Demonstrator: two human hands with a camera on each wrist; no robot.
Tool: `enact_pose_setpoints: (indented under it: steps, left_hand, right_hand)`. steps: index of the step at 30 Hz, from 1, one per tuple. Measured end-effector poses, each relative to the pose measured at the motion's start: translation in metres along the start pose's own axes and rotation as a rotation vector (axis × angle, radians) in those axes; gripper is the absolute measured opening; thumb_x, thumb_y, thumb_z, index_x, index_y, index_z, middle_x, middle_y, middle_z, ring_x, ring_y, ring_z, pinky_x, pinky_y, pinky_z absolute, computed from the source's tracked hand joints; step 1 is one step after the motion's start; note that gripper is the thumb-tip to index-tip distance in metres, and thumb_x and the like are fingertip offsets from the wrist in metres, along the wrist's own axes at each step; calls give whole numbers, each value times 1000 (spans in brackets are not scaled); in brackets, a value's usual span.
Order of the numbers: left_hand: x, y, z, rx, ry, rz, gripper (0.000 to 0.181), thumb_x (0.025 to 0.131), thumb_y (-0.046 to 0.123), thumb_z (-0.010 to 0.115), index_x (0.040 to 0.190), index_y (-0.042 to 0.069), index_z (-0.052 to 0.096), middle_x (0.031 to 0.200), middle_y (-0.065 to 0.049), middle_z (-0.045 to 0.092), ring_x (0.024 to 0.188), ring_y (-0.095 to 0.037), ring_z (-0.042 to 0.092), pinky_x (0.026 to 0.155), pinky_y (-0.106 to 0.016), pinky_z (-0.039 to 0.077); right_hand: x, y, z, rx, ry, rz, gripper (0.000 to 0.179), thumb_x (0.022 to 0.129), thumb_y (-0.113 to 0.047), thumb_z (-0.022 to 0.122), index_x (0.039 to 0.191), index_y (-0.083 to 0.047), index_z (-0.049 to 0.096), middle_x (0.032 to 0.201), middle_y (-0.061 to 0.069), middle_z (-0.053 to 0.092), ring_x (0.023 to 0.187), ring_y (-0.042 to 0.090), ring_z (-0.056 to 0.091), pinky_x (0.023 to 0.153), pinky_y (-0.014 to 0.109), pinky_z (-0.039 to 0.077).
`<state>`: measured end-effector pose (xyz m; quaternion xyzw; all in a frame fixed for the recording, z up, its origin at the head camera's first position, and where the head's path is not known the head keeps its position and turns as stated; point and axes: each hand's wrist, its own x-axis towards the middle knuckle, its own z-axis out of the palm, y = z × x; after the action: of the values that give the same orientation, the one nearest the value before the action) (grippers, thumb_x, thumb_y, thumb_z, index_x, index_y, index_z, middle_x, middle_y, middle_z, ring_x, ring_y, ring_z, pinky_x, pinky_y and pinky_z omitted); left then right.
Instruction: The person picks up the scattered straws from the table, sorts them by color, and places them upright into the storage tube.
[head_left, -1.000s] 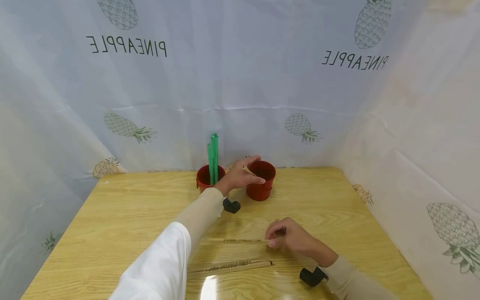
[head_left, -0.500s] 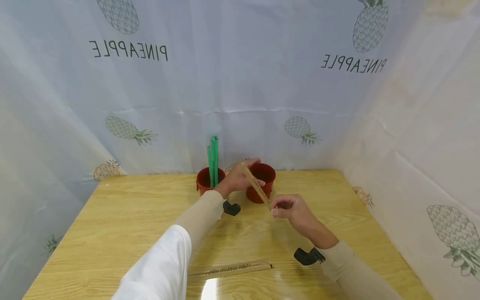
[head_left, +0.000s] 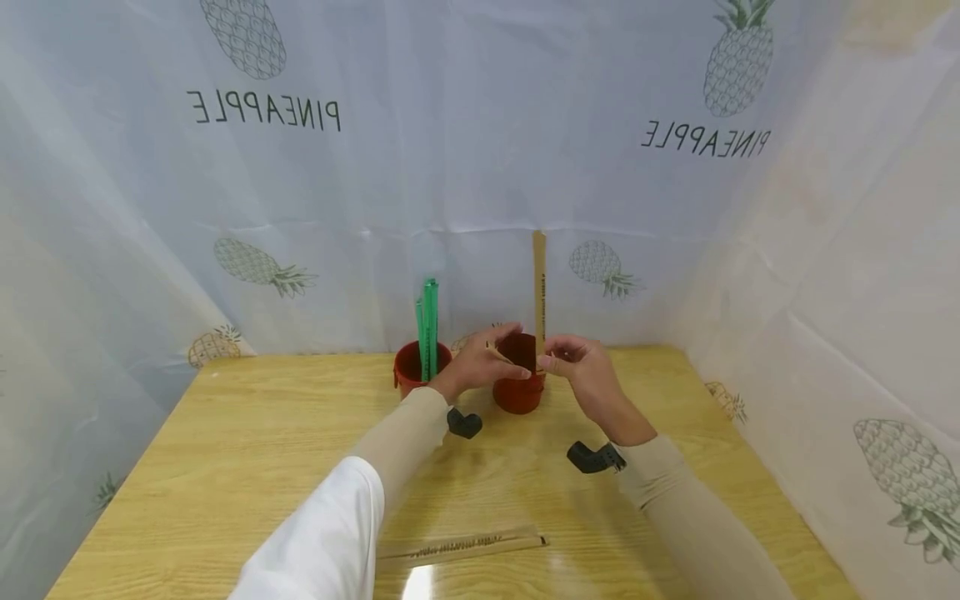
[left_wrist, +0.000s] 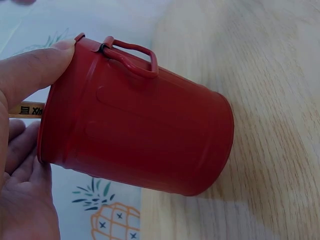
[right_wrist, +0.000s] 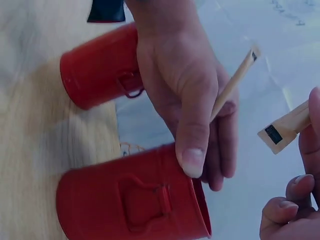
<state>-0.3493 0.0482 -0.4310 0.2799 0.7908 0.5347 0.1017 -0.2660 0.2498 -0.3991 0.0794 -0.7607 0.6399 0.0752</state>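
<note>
My left hand (head_left: 478, 363) holds the right-hand red bucket (head_left: 517, 397) at its rim, thumb on the near side and fingers across the mouth. One brown paper-wrapped stick (right_wrist: 235, 82) pokes up out of this bucket past that hand; its lower part is hidden inside. Between right thumb and fingertips, my right hand (head_left: 588, 379) pinches another brown wrapped stick (head_left: 540, 292), upright at the bucket's right rim. Its lower end (right_wrist: 280, 132) shows beyond the bucket mouth in the right wrist view.
To the left stands a second red bucket (head_left: 408, 367) with several green wrapped sticks (head_left: 428, 325) in it. More brown wrapped sticks (head_left: 465, 546) lie on the wooden table (head_left: 300, 450) near the front. A pineapple-print curtain (head_left: 465, 167) hangs behind the table.
My right hand has lifted a brown wrapped stick off the table, moved it up to the right-hand bucket and turned it from flat to upright. The left hand has stayed at the bucket.
</note>
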Motion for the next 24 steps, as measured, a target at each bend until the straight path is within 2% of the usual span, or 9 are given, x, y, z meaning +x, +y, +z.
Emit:
enact_pose_setpoints:
  steps: [4, 7, 12, 17, 19, 24]
  left_hand:
    - [-1, -3, 0, 3, -7, -1, 82, 87, 21, 86, 158, 15, 46, 155, -5, 57, 140, -26, 55, 119, -50, 46]
    - [-2, -4, 0, 4, -9, 12, 81, 87, 22, 86, 157, 16, 48, 152, -6, 60, 138, -26, 57, 119, -50, 47]
    - [1, -4, 0, 15, -6, 74, 71, 86, 19, 86, 150, 19, 56, 139, -3, 69, 127, -24, 62, 114, -49, 50]
    - [3, -5, 0, 19, -18, 110, 62, 87, 18, 85, 143, 26, 62, 130, 2, 72, 118, -20, 65, 108, -45, 55]
    - [3, -4, 0, 20, -25, 127, 60, 87, 17, 85, 142, 25, 63, 129, 1, 73, 118, -20, 66, 106, -43, 56]
    - [3, -4, 0, 15, -34, 149, 54, 87, 15, 85, 137, 22, 66, 128, -1, 73, 119, -21, 68, 105, -40, 58]
  right_hand:
    - [15, 2, 5, -41, 17, 1, 17, 94, -3, 75, 103, 9, 71, 84, -10, 64, 84, 15, 52, 74, 24, 52]
    - [22, 5, 8, -89, 25, -3, 17, 94, -8, 76, 103, 7, 73, 85, -8, 66, 85, 18, 52, 74, 26, 52]
    - [33, 11, 10, -168, 43, -23, 14, 93, -10, 77, 101, 1, 75, 92, -1, 68, 94, 23, 51, 80, 30, 48]
    - [42, 17, 13, -203, 46, -46, 12, 93, -9, 77, 100, 0, 76, 96, 5, 70, 87, 25, 50, 71, 28, 46]
    - [44, 21, 14, -209, 48, -43, 12, 92, -9, 77, 101, -1, 77, 96, 7, 70, 85, 25, 50, 68, 26, 48]
    - [49, 27, 18, -227, 33, -32, 12, 91, -6, 78, 101, 0, 77, 99, 13, 72, 86, 23, 58, 74, 30, 57]
